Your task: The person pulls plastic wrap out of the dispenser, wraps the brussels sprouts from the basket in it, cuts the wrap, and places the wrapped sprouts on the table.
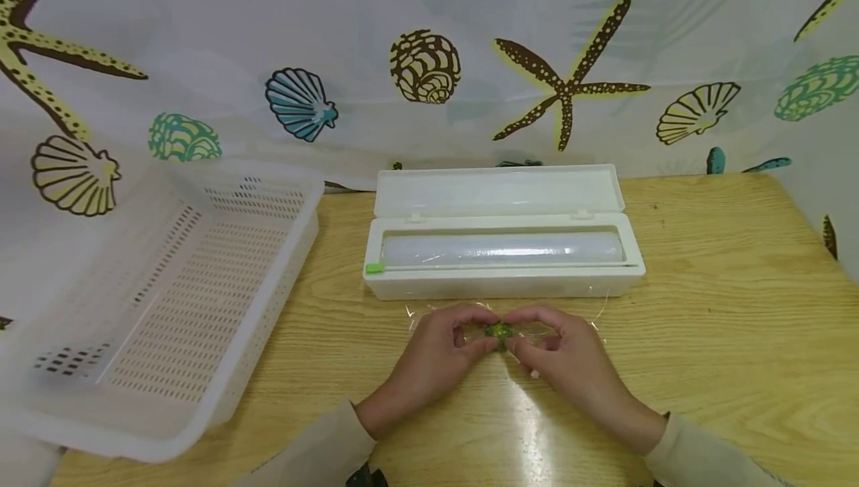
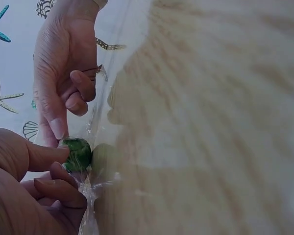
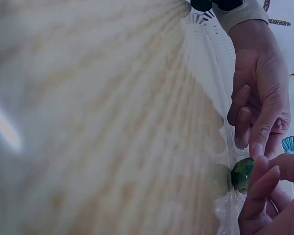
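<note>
Between my two hands sits a small, rounded green thing [image 1: 499,332], dark and glossy, with clear plastic film [image 2: 88,198] around it. My left hand [image 1: 439,349] pinches it from the left with thumb and forefinger; the other fingers curl beneath. From the right, my right hand [image 1: 570,353] pinches the wrapped thing the same way, its fingertips almost meeting the left ones. Loose cling film spreads out flat to both sides, under the hands. In the right wrist view the green lump [image 3: 242,175] rests close on the shiny tabletop, partly hidden by fingers.
Just beyond the hands stands a white cling film dispenser [image 1: 503,284], lid up, with a film roll [image 1: 503,248] inside and a green slider [image 1: 375,268] at its left. A white perforated basket [image 1: 268,300] stands at the left. A shell-patterned cloth [image 1: 362,17] hangs behind the wooden table [image 1: 725,308].
</note>
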Tool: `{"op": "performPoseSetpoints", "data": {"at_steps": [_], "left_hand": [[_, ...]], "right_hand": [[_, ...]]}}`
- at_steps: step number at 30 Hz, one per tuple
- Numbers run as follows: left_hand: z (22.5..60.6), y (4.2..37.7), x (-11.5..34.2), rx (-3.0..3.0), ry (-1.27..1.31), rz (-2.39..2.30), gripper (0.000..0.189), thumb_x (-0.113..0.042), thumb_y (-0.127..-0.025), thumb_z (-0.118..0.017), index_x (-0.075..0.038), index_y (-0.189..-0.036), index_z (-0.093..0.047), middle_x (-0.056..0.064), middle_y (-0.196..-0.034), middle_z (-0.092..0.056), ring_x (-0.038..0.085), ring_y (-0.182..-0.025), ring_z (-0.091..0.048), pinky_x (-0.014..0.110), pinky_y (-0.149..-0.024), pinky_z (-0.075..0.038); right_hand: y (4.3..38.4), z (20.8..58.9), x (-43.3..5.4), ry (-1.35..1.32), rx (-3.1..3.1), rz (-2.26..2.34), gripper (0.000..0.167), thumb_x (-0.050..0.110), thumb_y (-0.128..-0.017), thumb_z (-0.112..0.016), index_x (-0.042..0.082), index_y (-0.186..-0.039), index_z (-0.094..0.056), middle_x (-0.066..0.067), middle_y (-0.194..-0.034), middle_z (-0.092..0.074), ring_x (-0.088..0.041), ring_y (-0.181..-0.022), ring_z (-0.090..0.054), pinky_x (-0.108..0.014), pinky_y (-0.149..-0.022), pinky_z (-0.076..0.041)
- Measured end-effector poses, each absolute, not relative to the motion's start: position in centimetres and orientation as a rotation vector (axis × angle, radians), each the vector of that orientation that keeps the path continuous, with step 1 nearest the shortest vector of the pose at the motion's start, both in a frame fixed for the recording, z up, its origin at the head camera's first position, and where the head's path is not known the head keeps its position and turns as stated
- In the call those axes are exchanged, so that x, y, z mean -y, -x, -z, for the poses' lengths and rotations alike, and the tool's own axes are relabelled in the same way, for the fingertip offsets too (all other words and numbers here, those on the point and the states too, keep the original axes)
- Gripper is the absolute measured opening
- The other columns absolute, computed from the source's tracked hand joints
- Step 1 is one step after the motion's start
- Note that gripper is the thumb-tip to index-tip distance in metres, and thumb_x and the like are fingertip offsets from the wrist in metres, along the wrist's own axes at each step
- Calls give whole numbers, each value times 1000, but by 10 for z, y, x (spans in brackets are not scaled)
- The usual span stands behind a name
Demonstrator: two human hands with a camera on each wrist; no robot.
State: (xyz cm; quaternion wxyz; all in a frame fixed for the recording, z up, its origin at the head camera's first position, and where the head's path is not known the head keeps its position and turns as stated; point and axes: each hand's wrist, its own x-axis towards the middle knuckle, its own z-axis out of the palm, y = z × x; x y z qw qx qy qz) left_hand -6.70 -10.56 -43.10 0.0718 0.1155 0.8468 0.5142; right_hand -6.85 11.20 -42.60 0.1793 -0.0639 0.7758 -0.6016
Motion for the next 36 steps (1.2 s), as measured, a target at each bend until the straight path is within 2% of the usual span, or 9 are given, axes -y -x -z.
{"op": "performPoseSetpoints", "data": {"at_steps": [2, 6, 15, 22, 26, 29, 31, 33, 36], "left_hand": [[431, 67, 105, -2541, -354, -1534, 23, -5, -96, -84, -4, -119, -80, -2, -80, -61, 5, -59, -43, 23, -52, -36], [432, 67, 104, -2531, -360, -1506, 22, -9, -99, -83, -2, -120, -79, -2, -81, -58, 7, -63, -45, 24, -54, -38], [428, 64, 106, -2598, -392, -1392, 17, -9, -103, -77, 0, -117, -79, -2, -91, -62, 9, -70, -50, 26, -62, -44], [428, 59, 105, -2765, -461, -1318, 12, -9, -101, -80, -4, -112, -79, 4, -107, -73, 12, -79, -56, 34, -75, -52], [444, 60, 108, -2794, -528, -1442, 23, -1, -92, -81, -9, -113, -79, -1, -107, -74, 7, -66, -52, 30, -62, -50], [455, 62, 111, -2709, -543, -1560, 35, 4, -86, -80, -12, -117, -80, -7, -94, -68, 4, -58, -48, 25, -50, -43], [455, 62, 112, -2670, -517, -1589, 37, 4, -85, -82, -13, -119, -80, -8, -87, -64, 3, -57, -46, 24, -49, -41], [446, 61, 111, -2630, -490, -1614, 36, 2, -89, -85, -12, -121, -81, -6, -84, -64, 3, -56, -45, 24, -48, -40], [435, 60, 108, -2619, -437, -1602, 33, 0, -90, -88, -11, -120, -81, -2, -97, -75, 2, -52, -41, 23, -47, -36]], "right_hand": [[69, 427, -112, 180, -2180, 1686, 33, 9, -98, -79, 11, -132, -76, -11, -77, -73, -6, -48, -37, -21, -46, -30], [70, 430, -113, 165, -2147, 1681, 38, 7, -96, -80, 7, -133, -76, -11, -70, -71, -6, -48, -37, -21, -48, -30], [70, 433, -111, 209, -2147, 1677, 42, 9, -93, -87, 5, -133, -75, -10, -70, -71, -12, -55, -61, -24, -57, -54], [70, 434, -111, 208, -2159, 1671, 42, 15, -95, -88, 3, -133, -76, -9, -73, -73, -15, -61, -65, -26, -59, -54], [70, 434, -110, 187, -2150, 1705, 38, 14, -95, -88, 1, -129, -77, -10, -98, -76, -16, -65, -68, -30, -66, -61], [69, 434, -108, 153, -2135, 1734, 37, 10, -96, -86, 0, -129, -76, -12, -117, -74, -18, -66, -71, -30, -66, -63], [68, 433, -107, 136, -2138, 1740, 38, 9, -96, -86, 0, -131, -75, -12, -119, -74, -19, -65, -71, -29, -64, -62], [67, 432, -106, 125, -2152, 1740, 40, 9, -96, -85, 2, -134, -74, -12, -112, -76, -20, -63, -71, -26, -58, -58], [67, 432, -105, 106, -2154, 1754, 41, 9, -97, -84, 3, -135, -72, -11, -103, -78, -21, -61, -71, -25, -55, -54]]}}
